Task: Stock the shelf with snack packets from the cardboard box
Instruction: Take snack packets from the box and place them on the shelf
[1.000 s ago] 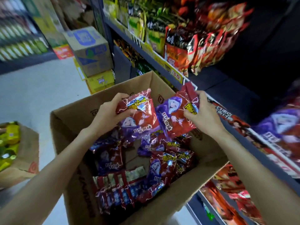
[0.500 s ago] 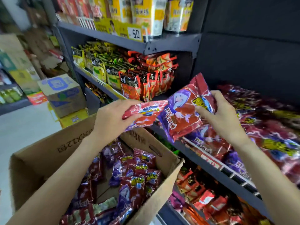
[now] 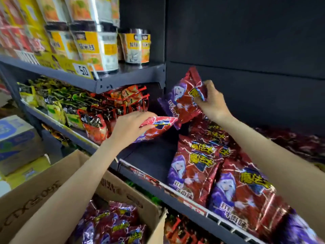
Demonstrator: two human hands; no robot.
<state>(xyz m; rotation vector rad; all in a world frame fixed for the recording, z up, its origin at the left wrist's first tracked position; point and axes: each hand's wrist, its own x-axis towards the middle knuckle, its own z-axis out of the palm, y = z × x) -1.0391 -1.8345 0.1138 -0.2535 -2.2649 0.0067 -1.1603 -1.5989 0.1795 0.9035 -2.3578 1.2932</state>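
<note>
1. Head view showed the left hand (image 3: 131, 126) near the middle of the frame, fingers curled over a red and purple snack packet (image 3: 156, 127) that lay nearly flat, sticking out to the right of the fingers.
2. Up and to the right, the right hand (image 3: 212, 103) pinched the top edge of a second packet (image 3: 182, 99), thumb and fingers closed on it; this packet hung tilted, its body to the left of and below the hand.
3. The lower corner of the second packet reached the right end of the packet in the left hand.
4. Both packets were held over a bare dark patch of the shelf (image 3: 154, 161), left of a row of matching stocked packets (image 3: 219, 180) leaning at lower right.
5. The cardboard box (image 3: 44, 196) sat at lower left under the left forearm, open, with more of the same packets (image 3: 112, 224) loose inside.
6. On the neighbouring shelves at upper left stood yellow-labelled cups (image 3: 98, 50), with green and orange bags (image 3: 84, 106) below them.
</note>
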